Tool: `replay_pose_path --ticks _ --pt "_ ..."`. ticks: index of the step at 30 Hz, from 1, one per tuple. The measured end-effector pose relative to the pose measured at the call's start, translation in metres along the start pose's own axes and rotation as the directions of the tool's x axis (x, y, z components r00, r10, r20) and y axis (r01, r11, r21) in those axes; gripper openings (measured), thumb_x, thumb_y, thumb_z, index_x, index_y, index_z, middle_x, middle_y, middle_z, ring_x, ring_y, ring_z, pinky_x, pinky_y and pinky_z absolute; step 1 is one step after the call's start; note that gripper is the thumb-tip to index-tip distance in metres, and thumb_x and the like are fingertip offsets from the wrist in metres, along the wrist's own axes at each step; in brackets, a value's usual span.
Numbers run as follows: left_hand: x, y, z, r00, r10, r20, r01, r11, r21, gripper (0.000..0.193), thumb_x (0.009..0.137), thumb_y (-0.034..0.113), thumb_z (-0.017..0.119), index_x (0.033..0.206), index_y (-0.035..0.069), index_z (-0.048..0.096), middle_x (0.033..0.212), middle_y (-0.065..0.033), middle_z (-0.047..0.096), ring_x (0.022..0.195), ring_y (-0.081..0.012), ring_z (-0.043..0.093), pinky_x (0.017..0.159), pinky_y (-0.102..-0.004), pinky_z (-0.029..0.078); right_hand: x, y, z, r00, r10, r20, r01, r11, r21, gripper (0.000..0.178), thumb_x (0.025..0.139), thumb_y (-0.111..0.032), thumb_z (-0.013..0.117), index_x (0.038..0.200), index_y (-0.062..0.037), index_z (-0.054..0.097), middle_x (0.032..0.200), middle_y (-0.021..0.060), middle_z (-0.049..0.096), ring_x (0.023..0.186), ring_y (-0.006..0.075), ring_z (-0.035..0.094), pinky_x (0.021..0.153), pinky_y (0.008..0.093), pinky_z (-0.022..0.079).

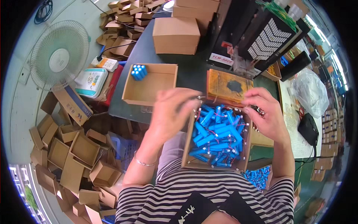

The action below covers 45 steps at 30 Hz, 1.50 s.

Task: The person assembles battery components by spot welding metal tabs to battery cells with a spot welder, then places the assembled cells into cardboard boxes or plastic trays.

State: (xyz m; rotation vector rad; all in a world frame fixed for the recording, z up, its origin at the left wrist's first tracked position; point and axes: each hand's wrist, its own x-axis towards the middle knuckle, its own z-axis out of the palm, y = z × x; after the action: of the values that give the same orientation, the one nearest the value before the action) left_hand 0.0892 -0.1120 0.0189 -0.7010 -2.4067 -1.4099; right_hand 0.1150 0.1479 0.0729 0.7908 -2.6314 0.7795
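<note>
My left hand (167, 114) is hovering over the upper left corner of the deep cardboard box (190, 140). Its thumb and fingers are closing round a small dark piece (201, 97), but blur is keeping me from telling whether they are really pinching it. My right hand (272, 115) is curling round a clump of leads (257, 109) above that box's upper right corner.

Loose blue cells (220, 134) are filling the deep box nearly wall to wall, lying every which way. Only a small block of cells (138, 72) is standing upright, packed into the far left corner of the shallow box (149, 87), so I am judging that little is done and most is left; another blue heap (257, 177) is showing by my right elbow.

The shallow box is sitting near the surface's (194, 71) curved left edge, its right half offering open room. A strip of surface is running between its right wall and the orange-brown block (220, 84), which is crowding the deep box's far edge.
</note>
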Motion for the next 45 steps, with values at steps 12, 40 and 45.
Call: replay_pose_path --ticks 12,40,45 --pt "-0.060 -0.103 -0.043 0.828 -0.325 -0.457 0.452 0.869 0.200 0.051 0.082 0.030 0.062 0.128 0.016 0.046 0.138 -0.0162 0.032 0.125 -0.0338 0.033 0.099 -0.0557 0.023 0.178 -0.036 0.220 0.993 0.087 0.084 -0.085 0.996 -0.022 0.042 0.072 -0.026 0.069 0.095 0.0056 0.053 0.097 0.0240 0.053 0.092 0.0393 0.056 0.080 0.0426 0.048" --pt "-0.070 -0.132 -0.057 0.856 -0.067 -0.513 0.145 0.983 0.114 0.030 0.071 0.023 0.070 0.072 0.005 0.047 0.124 -0.0189 0.043 0.105 -0.0342 0.042 0.089 -0.0417 0.034 0.196 -0.035 0.305 0.998 -0.043 0.039 0.049 0.985 -0.167 0.034 0.086 -0.018 0.049 0.114 -0.0021 0.037 0.108 0.0244 0.044 0.088 0.0457 0.053 0.072 0.0518 0.044" --pt "-0.062 -0.134 -0.061 0.863 -0.061 -0.502 0.135 0.985 0.111 0.029 0.070 0.021 0.071 0.071 0.005 0.047 0.117 -0.0174 0.045 0.101 -0.0333 0.043 0.086 -0.0404 0.035 0.208 -0.027 0.307 1.000 -0.010 -0.022 0.007 0.993 -0.121 0.027 0.087 -0.016 0.048 0.109 -0.0036 0.041 0.102 0.0250 0.048 0.089 0.0448 0.052 0.074 0.0500 0.044"
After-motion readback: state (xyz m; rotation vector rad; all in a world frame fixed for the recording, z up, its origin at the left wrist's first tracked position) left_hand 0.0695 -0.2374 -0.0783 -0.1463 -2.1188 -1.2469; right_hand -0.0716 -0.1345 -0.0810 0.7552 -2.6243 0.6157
